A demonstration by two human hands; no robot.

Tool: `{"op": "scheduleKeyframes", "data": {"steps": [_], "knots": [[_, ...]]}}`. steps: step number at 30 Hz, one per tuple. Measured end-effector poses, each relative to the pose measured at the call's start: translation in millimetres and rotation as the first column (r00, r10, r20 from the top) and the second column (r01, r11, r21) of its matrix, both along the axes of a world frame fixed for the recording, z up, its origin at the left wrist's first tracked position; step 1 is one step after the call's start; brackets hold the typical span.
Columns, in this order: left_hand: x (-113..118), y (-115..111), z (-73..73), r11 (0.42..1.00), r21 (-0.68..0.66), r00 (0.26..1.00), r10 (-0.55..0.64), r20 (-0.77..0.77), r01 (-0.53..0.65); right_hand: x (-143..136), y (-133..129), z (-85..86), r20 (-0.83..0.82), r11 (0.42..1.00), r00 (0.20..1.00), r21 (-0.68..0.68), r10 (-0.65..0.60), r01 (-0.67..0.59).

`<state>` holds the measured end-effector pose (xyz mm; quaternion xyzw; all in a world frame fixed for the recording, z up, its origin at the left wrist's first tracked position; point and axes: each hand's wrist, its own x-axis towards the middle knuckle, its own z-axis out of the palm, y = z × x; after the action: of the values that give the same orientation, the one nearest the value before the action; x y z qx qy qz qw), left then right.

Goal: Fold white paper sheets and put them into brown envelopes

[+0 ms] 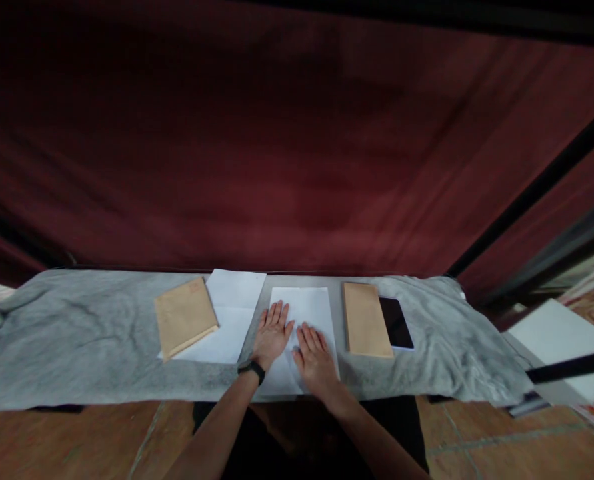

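A white sheet of paper (pixel 304 303) lies on the cloth-covered table right in front of me. My left hand (pixel 273 333) rests flat on its left side, fingers stretched out and pointing away from me. To the right, my right hand (pixel 314 360) presses flat on the same sheet, its fingers also extended. The two hands are close together but apart, and neither grips anything. A dark watch (pixel 252 369) is on the left wrist. Whether more sheets lie beneath this one I cannot tell.
On the left, a brown envelope (pixel 184 315) overlaps a creased white sheet (pixel 237 317). A stack of brown envelopes (pixel 367 320) sits at the right, partly over a dark-screened tablet (pixel 397 323). Grey cloth (pixel 101 333) covers the table; a dark red curtain (pixel 297 167) hangs behind.
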<state>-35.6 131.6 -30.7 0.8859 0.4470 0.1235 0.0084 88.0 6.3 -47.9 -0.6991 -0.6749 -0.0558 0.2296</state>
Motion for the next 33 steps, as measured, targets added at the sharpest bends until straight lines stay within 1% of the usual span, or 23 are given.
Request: {"op": "scheduleKeyframes", "data": {"steps": [3,6,8,10,12,13,15,16,18,20,23,27,30,33], "knots": [[-3.5,-0.8,3.0,1.0,-0.003,1.0,-0.016,0.024,0.016,-4.7,-24.8,0.9,0.014,0.999,0.999,0.006,-0.032,0.032],[-14.2,-7.3,5.9,0.999,-0.003,0.998,-0.047,0.033,0.048,4.5,-42.2,2.7,0.025,0.996,0.995,0.012,-0.094,0.094],[-24.2,-17.9,6.6,0.998,-0.011,0.998,-0.06,0.028,0.06,11.0,-52.0,2.7,0.026,0.993,0.992,0.018,-0.12,0.119],[-33.9,-35.0,6.3,0.998,-0.016,0.998,-0.061,0.017,0.061,14.6,-60.3,1.9,0.029,0.991,0.991,0.025,-0.129,0.128],[-41.0,-57.6,6.0,0.997,-0.006,0.997,-0.082,0.009,0.082,15.1,-65.8,0.9,0.03,0.991,0.99,0.033,-0.134,0.133],[-43.6,-69.9,6.1,0.993,-0.002,0.993,-0.12,0.004,0.12,14.8,-67.3,0.7,0.03,0.99,0.99,0.037,-0.137,0.136],[-47.8,-92.8,7.0,0.971,-0.001,0.971,-0.238,-0.008,0.238,14.2,-68.4,0.7,0.026,0.989,0.989,0.041,-0.143,0.142],[-50.1,-102.1,7.9,0.961,-0.001,0.961,-0.276,-0.014,0.276,14.5,-68.7,1.0,0.025,0.989,0.99,0.04,-0.142,0.141],[-56.9,-113.8,9.9,0.951,-0.003,0.95,-0.311,-0.018,0.311,16.9,-70.2,1.9,0.031,0.992,0.992,0.028,-0.125,0.124],[-67.1,-116.1,12.0,0.946,-0.009,0.946,-0.324,-0.013,0.324,21.9,-74.3,3.3,0.042,0.995,0.995,0.009,-0.095,0.095],[-84.5,-109.2,14.3,0.93,-0.035,0.931,-0.366,0.01,0.366,31.7,-85.4,6.3,0.042,0.999,0.999,-0.024,-0.033,0.034],[-96.8,-102.2,20.9,0.931,-0.077,0.932,-0.348,0.098,0.356,44.9,-101.8,14.0,-0.017,0.996,0.998,-0.064,0.068,-0.069],[-98.0,-106.8,33.0,0.917,-0.127,0.916,-0.352,0.192,0.379,55.2,-112.1,23.6,-0.1,0.982,0.983,-0.098,0.151,-0.161],[-100.0,-115.4,49.1,0.891,-0.203,0.885,-0.329,0.328,0.407,65.6,-120.9,34.1,-0.217,0.975,0.963,-0.12,0.158,-0.187]]}}
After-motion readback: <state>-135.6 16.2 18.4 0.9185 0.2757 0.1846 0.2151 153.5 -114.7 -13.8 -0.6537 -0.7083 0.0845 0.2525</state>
